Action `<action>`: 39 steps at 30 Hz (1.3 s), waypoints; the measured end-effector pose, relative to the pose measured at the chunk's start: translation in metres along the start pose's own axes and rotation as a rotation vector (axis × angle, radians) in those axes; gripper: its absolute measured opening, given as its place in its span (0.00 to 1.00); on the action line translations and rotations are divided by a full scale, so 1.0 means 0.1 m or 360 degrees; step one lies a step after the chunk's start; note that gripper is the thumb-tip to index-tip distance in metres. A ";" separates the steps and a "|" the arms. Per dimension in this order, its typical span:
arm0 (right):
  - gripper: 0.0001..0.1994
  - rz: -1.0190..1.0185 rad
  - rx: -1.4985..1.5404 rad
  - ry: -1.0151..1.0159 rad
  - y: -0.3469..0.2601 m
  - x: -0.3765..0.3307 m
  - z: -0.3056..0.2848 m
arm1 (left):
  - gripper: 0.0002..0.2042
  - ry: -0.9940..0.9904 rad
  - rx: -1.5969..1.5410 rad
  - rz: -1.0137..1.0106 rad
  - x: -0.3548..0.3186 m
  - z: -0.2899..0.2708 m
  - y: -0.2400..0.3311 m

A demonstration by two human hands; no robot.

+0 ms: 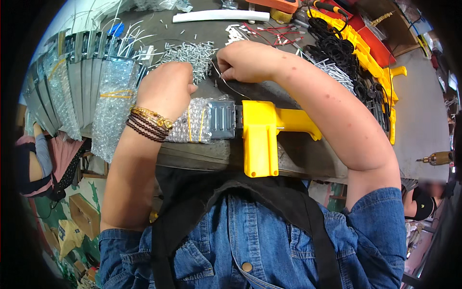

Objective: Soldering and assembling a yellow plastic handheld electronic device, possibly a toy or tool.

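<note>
My left hand (166, 89), with bead bracelets at the wrist, is closed at the near left side of a pile of small screws (192, 54). Whatever its fingers hold is hidden. To the right of the pile, my right hand (243, 62) pinches a thin wire (236, 90) that runs toward a yellow plastic housing with a handle (260, 137). The housing lies at the bench's near edge, below both hands. A dark ribbed metal part (222, 119) joins its left side, and bubble wrap (192, 126) held by yellow bands covers the section farther left.
Several grey metal pieces (83, 91) with white wires, some bubble-wrapped, fan out at left. A white tube (221, 16) lies at the back. Black parts (332, 48), silver pins (337, 74) and yellow housings (361, 43) crowd the right, near a red bin (378, 45). An electric screwdriver (439, 158) lies far right.
</note>
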State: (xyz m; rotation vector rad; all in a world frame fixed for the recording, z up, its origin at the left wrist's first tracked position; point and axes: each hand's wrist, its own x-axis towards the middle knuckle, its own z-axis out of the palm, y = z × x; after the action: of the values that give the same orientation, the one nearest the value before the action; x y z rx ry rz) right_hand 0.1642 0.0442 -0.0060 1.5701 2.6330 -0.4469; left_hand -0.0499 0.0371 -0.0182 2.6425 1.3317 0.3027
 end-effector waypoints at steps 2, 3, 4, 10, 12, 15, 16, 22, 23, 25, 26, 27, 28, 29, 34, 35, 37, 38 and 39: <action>0.10 0.0107 0.0141 -0.0101 -0.06 -0.09 -0.05 | 0.07 0.0021 0.0032 0.0004 -0.02 0.02 0.03; 0.10 0.0110 0.0144 -0.0113 -0.07 -0.09 -0.06 | 0.07 0.0057 0.0046 0.0013 -0.02 0.03 0.01; 0.09 0.0102 0.0132 -0.0111 -0.10 -0.10 -0.08 | 0.07 0.0095 0.0064 0.0033 -0.03 0.04 0.00; 0.08 -0.0008 -0.0140 0.0428 0.11 -0.42 -0.01 | 0.07 0.0543 -0.0553 0.0352 -0.21 -0.07 0.31; 0.08 0.0278 -0.0044 0.0377 0.09 -0.62 -0.15 | 0.10 0.0509 -0.0720 0.0824 -0.48 -0.07 0.49; 0.07 0.0033 0.0595 0.0764 -0.02 -1.03 -0.14 | 0.09 0.0338 -0.1050 0.1252 -0.74 -0.02 0.61; 0.06 0.0056 0.0765 0.0764 -0.17 -1.22 -0.16 | 0.09 0.0343 -0.1049 0.1250 -0.77 -0.01 0.64; 0.09 -0.0206 0.1098 0.0511 -0.72 -1.91 0.12 | 0.13 0.0388 -0.0885 0.1203 -0.90 -0.02 0.67; 0.09 -0.0271 0.0958 0.0618 -0.75 -1.91 0.20 | 0.13 0.0382 -0.0886 0.1216 -0.89 -0.02 0.68; 0.09 -0.0298 0.0844 0.0693 -0.76 -1.92 0.27 | 0.11 0.0411 -0.0844 0.1172 -0.87 0.00 0.69; 0.09 -0.0334 0.0728 0.0756 -0.77 -1.92 0.30 | 0.11 0.0404 -0.0843 0.1175 -0.87 0.03 0.69; 0.08 -0.0386 0.0624 0.0847 -0.77 -1.91 0.33 | 0.11 0.0418 -0.0854 0.1182 -0.88 0.08 0.67; 0.08 -0.0393 0.0625 0.0849 -0.76 -1.91 0.33 | 0.10 0.0440 -0.0859 0.1186 -0.88 0.10 0.65; 0.08 -0.0446 0.0444 0.0851 -0.75 -1.92 0.33 | 0.10 0.0443 -0.0852 0.1182 -0.89 0.10 0.64; 0.11 -0.0750 0.0002 0.0995 -0.65 -1.92 0.38 | 0.11 0.0571 -0.0559 0.1270 -0.92 0.11 0.68; 0.12 -0.0805 0.0004 0.1085 -0.64 -1.91 0.40 | 0.12 0.0632 -0.0545 0.1285 -0.93 0.14 0.66; 0.13 -0.0865 0.0009 0.1172 -0.63 -1.88 0.41 | 0.11 0.0631 -0.0514 0.1299 -0.95 0.13 0.64; 0.13 -0.0879 0.0056 0.1139 -0.62 -1.88 0.42 | 0.09 0.0625 -0.0488 0.1326 -0.96 0.12 0.62; 0.12 -0.0892 0.0103 0.1105 -0.61 -1.87 0.42 | 0.09 0.0625 -0.0487 0.1319 -0.94 0.09 0.60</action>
State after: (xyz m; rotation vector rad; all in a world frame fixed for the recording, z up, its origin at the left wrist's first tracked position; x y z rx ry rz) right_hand 0.1975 -0.1544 0.0015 1.1042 3.6299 0.0299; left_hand -0.0566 -0.0746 -0.0222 2.7831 0.1287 1.0647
